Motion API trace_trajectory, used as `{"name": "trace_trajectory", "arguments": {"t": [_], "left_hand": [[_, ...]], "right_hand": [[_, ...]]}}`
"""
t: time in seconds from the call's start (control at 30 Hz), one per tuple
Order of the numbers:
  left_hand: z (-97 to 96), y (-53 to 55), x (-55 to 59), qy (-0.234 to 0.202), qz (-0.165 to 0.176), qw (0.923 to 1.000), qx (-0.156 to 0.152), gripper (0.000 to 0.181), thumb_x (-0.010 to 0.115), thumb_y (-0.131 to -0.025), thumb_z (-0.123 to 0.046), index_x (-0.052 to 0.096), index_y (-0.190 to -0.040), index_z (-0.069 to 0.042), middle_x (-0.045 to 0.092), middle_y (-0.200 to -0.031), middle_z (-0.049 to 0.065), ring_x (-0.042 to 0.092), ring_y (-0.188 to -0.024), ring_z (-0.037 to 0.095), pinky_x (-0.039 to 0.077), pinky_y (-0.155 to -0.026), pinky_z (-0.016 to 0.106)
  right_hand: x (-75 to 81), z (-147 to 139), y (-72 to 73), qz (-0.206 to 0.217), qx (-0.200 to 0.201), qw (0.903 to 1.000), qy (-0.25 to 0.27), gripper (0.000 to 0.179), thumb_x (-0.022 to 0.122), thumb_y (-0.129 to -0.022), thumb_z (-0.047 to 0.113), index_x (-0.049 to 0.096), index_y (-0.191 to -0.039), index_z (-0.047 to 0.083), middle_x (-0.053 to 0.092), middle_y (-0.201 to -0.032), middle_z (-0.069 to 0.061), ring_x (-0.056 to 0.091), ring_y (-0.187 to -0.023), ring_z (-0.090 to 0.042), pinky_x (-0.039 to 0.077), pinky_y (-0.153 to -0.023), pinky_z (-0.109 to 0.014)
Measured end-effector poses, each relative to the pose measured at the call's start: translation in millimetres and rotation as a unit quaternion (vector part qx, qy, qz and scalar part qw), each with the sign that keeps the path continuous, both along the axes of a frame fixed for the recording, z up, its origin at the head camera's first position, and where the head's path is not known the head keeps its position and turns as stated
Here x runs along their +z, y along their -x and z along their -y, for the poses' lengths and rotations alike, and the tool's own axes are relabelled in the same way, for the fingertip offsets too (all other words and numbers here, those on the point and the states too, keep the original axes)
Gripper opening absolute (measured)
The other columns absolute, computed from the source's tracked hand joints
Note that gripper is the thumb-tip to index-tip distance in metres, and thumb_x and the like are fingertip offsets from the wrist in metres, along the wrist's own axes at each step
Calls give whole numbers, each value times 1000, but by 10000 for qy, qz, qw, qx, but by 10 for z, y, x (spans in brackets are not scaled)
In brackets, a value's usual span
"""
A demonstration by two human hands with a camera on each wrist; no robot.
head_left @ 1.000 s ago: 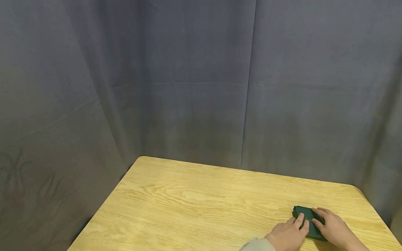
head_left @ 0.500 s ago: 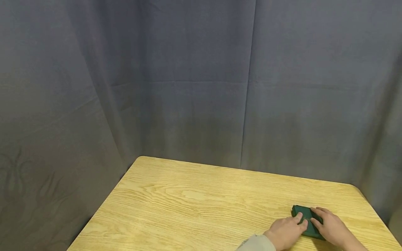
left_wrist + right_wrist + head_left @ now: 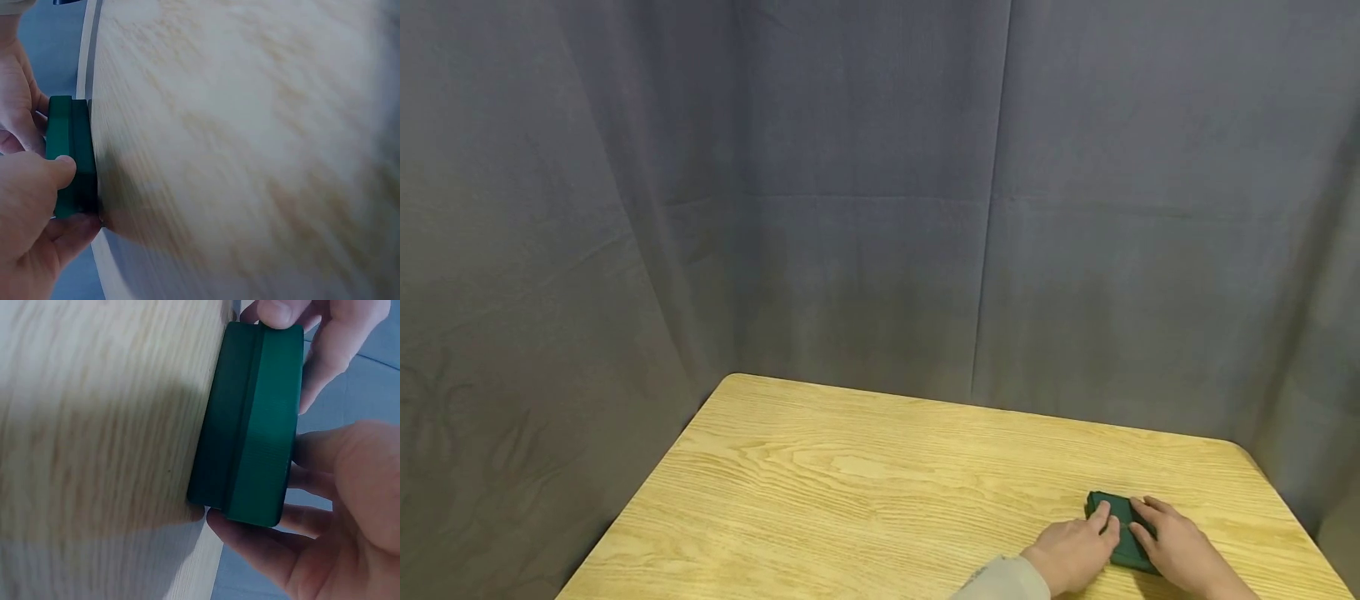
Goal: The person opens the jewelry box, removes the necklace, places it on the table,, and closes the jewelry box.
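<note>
A dark green, rectangular lidded box point(image 3: 1127, 550) lies near the right front of the wooden table in the head view. A seam runs along its side between a brighter upper part and a darker lower part, clear on the green box point(image 3: 265, 425) in the right wrist view. My left hand point(image 3: 1072, 552) grips its left end, thumb on the long near side and a finger round the end in the left wrist view. My right hand point(image 3: 1183, 546) holds the right end, thumb and fingers spread over the top and round the edge.
The pale wood-grain table point(image 3: 850, 500) has rounded far corners. Grey curtains point(image 3: 865, 208) hang behind it and along its left side. A light sleeve point(image 3: 1007, 581) covers the left forearm.
The green box and both hands sit slightly further left in the head view, where the table's right corner has shifted a little too. Both hands keep their hold.
</note>
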State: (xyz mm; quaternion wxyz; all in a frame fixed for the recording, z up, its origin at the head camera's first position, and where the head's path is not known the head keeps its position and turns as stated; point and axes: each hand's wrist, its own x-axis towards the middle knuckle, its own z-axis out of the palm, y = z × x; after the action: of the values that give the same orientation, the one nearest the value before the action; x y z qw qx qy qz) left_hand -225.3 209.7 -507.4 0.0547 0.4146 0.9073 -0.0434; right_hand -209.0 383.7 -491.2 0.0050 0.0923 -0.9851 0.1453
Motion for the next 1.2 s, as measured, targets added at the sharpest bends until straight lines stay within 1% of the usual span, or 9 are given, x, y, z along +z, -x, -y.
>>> {"name": "trace_trajectory", "arguments": {"t": [0.07,0.23,0.33,0.47,0.63,0.8,0.9,1.03,1.2], "left_hand": [[7,-3,-1,12,23,10000,10,51,35,-100,-37,24,-149,-31,12,-153,-13,43,-119,-5,42,-83,11],[38,-6,-28,-121,104,9999,-6,50,38,-100,-35,28,-148,-31,14,-152,-13,47,-115,-5,43,-81,10],[71,6,-54,-207,194,9996,-17,50,39,-100,-34,28,-148,-30,14,-153,-13,46,-117,-5,42,-84,11],[118,20,-71,-279,142,9995,-28,49,38,-101,-33,28,-149,-29,15,-153,-12,42,-120,-3,41,-87,12],[164,22,-58,-344,121,9993,-51,49,39,-101,-32,29,-148,-28,16,-153,-10,42,-121,-3,41,-87,13],[200,19,-45,-240,100,9997,-14,49,39,-101,-31,29,-149,-28,15,-153,-11,43,-121,0,42,-87,14],[236,19,-39,-262,183,9995,18,49,38,-101,-32,28,-149,-28,14,-154,-11,42,-122,1,41,-90,15],[283,21,-32,-372,299,9989,37,49,38,-101,-34,28,-149,-28,14,-154,-11,39,-125,1,39,-93,15],[320,27,-42,-412,292,9987,13,49,40,-101,-33,30,-148,-27,16,-153,-10,40,-124,0,39,-92,15]], "right_hand": [[-4,12,-10,-30,37,10000,-32,43,60,-92,13,52,-120,-18,46,-117,-44,49,-102,-57,46,-78,-58],[-18,20,-19,100,22,9999,12,44,60,-92,15,51,-121,-18,46,-117,-43,50,-102,-56,46,-79,-57],[-30,29,-17,218,-1,9998,47,49,59,-94,21,50,-123,-17,46,-117,-43,49,-103,-57,45,-80,-57],[-27,65,-16,262,-18,9996,121,50,58,-94,23,50,-124,-16,44,-119,-43,48,-105,-57,44,-81,-58],[-9,114,-37,190,32,9996,206,45,59,-93,15,50,-123,-16,44,-120,-43,49,-105,-56,45,-81,-57],[-8,165,-47,27,165,9996,215,43,60,-91,12,51,-122,-17,45,-119,-43,50,-104,-55,46,-80,-56],[-11,198,-45,-10,211,9996,200,42,60,-91,10,51,-122,-17,46,-118,-43,51,-104,-55,47,-80,-55],[-12,234,-43,25,192,9997,162,42,60,-91,10,51,-122,-17,45,-118,-43,51,-103,-55,47,-80,-55],[-17,274,-42,122,203,9996,154,42,59,-92,12,51,-123,-17,45,-119,-43,50,-105,-55,47,-80,-54]]}}
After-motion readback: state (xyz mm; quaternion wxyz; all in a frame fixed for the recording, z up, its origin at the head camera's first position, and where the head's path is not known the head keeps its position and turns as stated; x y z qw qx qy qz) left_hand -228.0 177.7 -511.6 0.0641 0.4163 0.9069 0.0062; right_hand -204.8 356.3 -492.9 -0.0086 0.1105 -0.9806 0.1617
